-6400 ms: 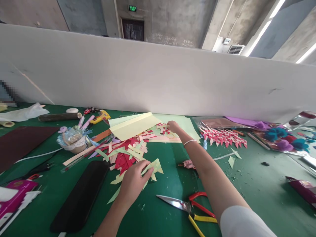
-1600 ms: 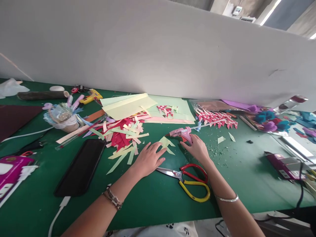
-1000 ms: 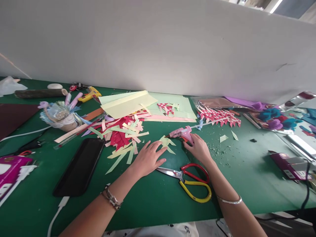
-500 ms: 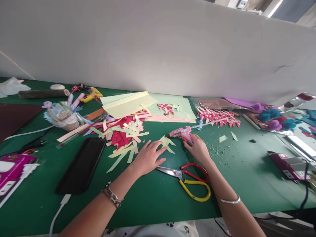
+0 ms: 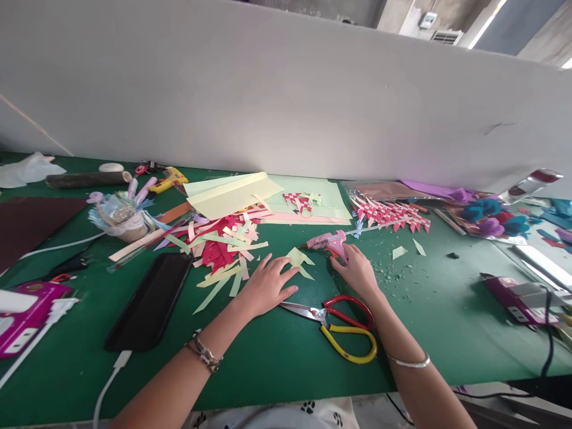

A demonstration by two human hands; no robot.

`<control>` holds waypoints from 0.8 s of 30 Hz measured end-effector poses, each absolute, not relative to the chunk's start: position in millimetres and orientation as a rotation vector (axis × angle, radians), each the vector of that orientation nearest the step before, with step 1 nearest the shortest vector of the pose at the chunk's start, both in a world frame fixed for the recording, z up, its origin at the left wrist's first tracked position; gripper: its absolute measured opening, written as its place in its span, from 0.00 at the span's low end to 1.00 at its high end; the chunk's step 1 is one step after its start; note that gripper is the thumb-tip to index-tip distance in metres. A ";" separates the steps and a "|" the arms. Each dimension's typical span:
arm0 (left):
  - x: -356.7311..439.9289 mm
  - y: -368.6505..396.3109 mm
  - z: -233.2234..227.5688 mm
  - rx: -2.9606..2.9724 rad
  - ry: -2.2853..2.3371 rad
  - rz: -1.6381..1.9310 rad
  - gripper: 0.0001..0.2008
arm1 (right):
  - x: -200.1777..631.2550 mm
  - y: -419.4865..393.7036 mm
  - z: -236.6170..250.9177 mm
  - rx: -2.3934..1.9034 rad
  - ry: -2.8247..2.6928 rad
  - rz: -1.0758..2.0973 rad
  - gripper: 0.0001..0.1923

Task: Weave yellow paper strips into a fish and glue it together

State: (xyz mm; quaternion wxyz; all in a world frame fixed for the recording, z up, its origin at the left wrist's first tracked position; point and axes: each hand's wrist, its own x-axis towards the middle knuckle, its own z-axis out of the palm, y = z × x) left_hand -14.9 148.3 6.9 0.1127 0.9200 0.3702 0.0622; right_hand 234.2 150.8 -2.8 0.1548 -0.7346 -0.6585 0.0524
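Head view: right hand [image 5: 357,274] rests on the green surface [image 5: 277,363], fingers curled loosely onto the handle end of the pink glue gun [image 5: 328,242]; a full grip isn't clear, it looks like contact more than a closed hold. The gun lies on its side just beyond the hand, long axis roughly left-right, nozzle pointing left toward the pale green paper cutout [image 5: 298,260]. Right hand is clearly the nearer one to the gun.

Left hand [image 5: 267,285] is flat and spread, palm down, fingertips touching the near-left edge of the cutout and pinning it to the surface. It holds nothing. The cutout sits between the two hands, just ahead of the left fingertips and just left of the gun's nozzle, a small gap between nozzle and paper.

Scissors [image 5: 335,325] with red and yellow handles lie near, just below both hands, blades pointing left. A pile of red and green paper strips [image 5: 223,247] sits left of the cutout.
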 end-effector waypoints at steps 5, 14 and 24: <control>-15.4 147.5 23.0 2.683 1.091 0.196 0.22 | 259.0 152.2 1.3 -2.226 -1.734 0.112 0.17; -54.7 255.7 75.8 2.541 1.830 0.180 0.24 | 293.6 148.4 -2.4 -2.536 -1.607 0.186 0.25; -102.8 317.3 46.7 2.422 2.056 -0.157 0.16 | 297.3 151.8 -8.5 -2.534 -1.673 0.298 0.26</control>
